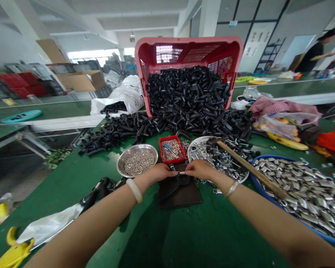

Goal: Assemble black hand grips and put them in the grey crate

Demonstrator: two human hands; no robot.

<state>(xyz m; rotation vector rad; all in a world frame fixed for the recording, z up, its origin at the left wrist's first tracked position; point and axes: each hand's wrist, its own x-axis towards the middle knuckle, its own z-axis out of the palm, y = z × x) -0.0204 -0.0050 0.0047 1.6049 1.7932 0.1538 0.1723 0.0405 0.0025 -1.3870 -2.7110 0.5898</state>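
My left hand (159,172) is closed, fingertips pinched at the end of a black handle-like part (181,181); its fingers partly hide the grip. Facing it, my right hand (199,169) pinches one end of a small metal coil spring (182,172), which lies level between the two hands. Beneath them is a dark flat pad (181,199) on the green table. Just beyond the hands stand a red tray (160,143) of small pins with a blue-handled tool, a metal bowl (120,166) of small metal pieces, and a white bowl (247,178) of bolts and fittings.
A tipped red crate (141,70) spills black parts (162,123) across the back. A wooden-handled hammer (248,167) lies over the white bowl towards a blue basin (257,182) of metal sleeves. Bananas (287,142) lie at right. A person (312,56) stands far right.
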